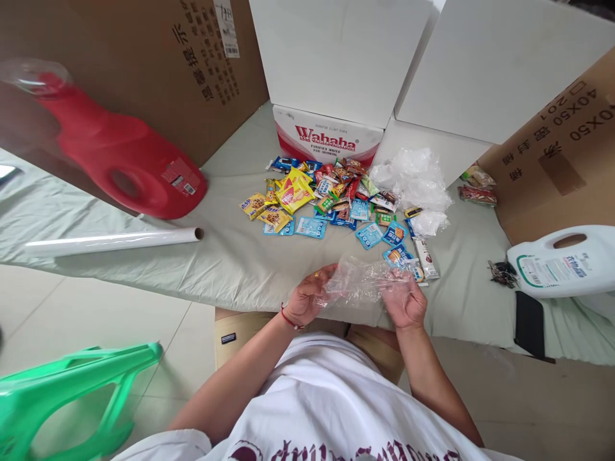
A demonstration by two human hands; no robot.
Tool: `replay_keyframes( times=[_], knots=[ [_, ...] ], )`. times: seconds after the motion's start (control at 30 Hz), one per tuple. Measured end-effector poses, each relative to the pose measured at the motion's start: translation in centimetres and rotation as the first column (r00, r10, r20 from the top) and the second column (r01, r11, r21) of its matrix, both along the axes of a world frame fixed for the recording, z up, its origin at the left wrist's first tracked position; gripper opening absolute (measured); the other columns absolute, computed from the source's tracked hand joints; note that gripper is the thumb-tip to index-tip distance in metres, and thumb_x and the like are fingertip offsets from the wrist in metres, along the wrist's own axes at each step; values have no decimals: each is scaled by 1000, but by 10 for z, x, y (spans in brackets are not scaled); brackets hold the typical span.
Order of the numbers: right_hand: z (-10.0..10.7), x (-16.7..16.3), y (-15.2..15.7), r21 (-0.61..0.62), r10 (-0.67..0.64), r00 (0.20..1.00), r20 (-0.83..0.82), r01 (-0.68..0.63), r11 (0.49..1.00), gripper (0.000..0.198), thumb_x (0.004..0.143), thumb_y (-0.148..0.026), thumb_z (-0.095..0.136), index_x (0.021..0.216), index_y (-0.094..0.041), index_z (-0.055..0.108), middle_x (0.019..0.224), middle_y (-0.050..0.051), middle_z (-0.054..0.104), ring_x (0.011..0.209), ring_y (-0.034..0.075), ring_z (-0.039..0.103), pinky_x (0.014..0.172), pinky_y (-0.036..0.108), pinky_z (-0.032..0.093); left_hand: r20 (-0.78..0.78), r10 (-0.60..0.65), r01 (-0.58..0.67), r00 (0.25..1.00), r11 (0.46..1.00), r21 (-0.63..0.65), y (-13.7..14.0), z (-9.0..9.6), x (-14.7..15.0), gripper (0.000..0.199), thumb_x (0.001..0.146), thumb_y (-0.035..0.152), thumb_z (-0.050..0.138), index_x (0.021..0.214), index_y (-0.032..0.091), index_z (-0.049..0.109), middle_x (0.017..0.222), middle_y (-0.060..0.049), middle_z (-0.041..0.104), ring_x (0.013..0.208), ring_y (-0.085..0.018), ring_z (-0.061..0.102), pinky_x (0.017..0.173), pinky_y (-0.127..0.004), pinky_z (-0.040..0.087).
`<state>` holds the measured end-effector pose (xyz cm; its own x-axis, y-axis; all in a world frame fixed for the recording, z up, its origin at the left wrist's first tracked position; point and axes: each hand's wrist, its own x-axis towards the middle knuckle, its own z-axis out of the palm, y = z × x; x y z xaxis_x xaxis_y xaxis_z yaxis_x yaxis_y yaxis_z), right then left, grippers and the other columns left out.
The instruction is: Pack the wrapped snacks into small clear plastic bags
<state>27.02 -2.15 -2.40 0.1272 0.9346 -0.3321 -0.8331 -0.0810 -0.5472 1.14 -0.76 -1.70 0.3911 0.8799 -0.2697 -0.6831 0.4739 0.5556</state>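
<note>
A clear plastic bag (358, 282) is stretched between my two hands above the front edge of the cloth-covered surface. My left hand (310, 296) grips one end of it, with a red cord bracelet on the wrist. At the other end, my right hand (406, 301) has its fingers closed on the film. Beyond the bag lies a loose heap of wrapped snacks (331, 195): yellow, blue, red and brown packets. To the heap's right sits a pile of crumpled clear plastic bags (416, 182). A white snack packet (426, 257) rests just past my right hand.
At left are a red detergent bottle (129, 150) and a white roll (115, 241). White boxes (336, 57) and a Wahaha carton (327, 137) stand behind. At right are a white jug (567, 262), keys (502, 273) and a black phone (529, 325). A green stool (81, 378) stands on the floor.
</note>
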Motion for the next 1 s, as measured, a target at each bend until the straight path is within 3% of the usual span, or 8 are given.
replay_keyframes(
  times=[0.1, 0.2, 0.33, 0.53, 0.7, 0.8, 0.93, 1.0],
  knots=[
    [7, -5, -5, -15, 64, 998, 20, -64, 998, 14, 80, -38, 79, 89, -30, 73, 115, 1, 77, 110, 24, 71, 99, 50, 57, 104, -115, 122, 988, 991, -57, -3, 4, 2, 22, 68, 30, 79, 87, 21, 70, 135, -7, 64, 125, -37, 62, 94, -52, 58],
    [15, -13, -9, -59, 154, 988, 30, -152, 987, 22, 70, -42, 85, 87, -32, 75, 118, 2, 77, 114, 29, 71, 94, 53, 59, 120, -189, 205, 975, 969, -137, -3, 11, 8, 49, 78, 61, 77, 115, 29, 71, 136, -9, 65, 111, -35, 70, 84, -51, 60],
    [23, -18, -10, -90, 224, 969, 106, -215, 973, 29, 67, -47, 87, 85, -30, 74, 121, 5, 76, 111, 32, 72, 86, 53, 62, -34, -275, 265, 961, 949, -173, 7, 18, 14, 61, 64, 44, 94, 117, 25, 72, 112, -10, 74, 82, -22, 71, 67, -33, 57],
    [19, -5, -2, -106, 54, 966, 252, -28, 994, 34, 69, -42, 91, 89, -27, 68, 102, 1, 77, 87, 19, 73, 70, 35, 63, -205, 27, -53, 978, 991, -123, 21, 9, -4, 45, 53, 26, 98, 81, 18, 64, 66, 6, 57, 52, -6, 51, 49, -19, 41],
    [13, -2, -1, -173, 63, 920, 388, 5, 985, 44, 65, -41, 96, 83, -23, 61, 65, -9, 57, 44, 3, 42, 35, 12, 30, -275, 122, -152, 954, 985, -87, 19, 2, -32, 49, 54, 25, 95, 85, 20, 58, 67, 8, 51, 51, -5, 46, 47, -17, 38],
    [11, -5, 0, -223, 107, 922, 372, -23, 975, 48, 61, -42, 98, 81, -20, 61, 60, -11, 50, 39, 0, 31, 31, 9, 22, -502, 267, -299, 823, 954, 17, 22, 0, -46, 49, 57, 31, 90, 91, 20, 57, 73, 5, 55, 58, -9, 52, 54, -23, 46],
    [13, -11, 4, -239, 110, 939, 326, -31, 971, 50, 57, -41, 99, 80, -20, 59, 59, -11, 49, 39, 0, 31, 30, 10, 23, -708, 536, -528, 460, 806, 267, 19, 5, -49, 43, 67, 34, 84, 95, 22, 53, 84, 1, 55, 73, -14, 53, 65, -28, 48],
    [17, -17, 6, -228, 96, 938, 333, -19, 973, 51, 58, -43, 98, 80, -21, 58, 59, -11, 49, 39, 0, 30, 30, 11, 24, -717, 627, -523, 305, 739, 425, 7, 16, -37, 36, 74, 36, 82, 95, 23, 55, 93, -1, 56, 85, -17, 54, 80, -33, 50]
  ],
)
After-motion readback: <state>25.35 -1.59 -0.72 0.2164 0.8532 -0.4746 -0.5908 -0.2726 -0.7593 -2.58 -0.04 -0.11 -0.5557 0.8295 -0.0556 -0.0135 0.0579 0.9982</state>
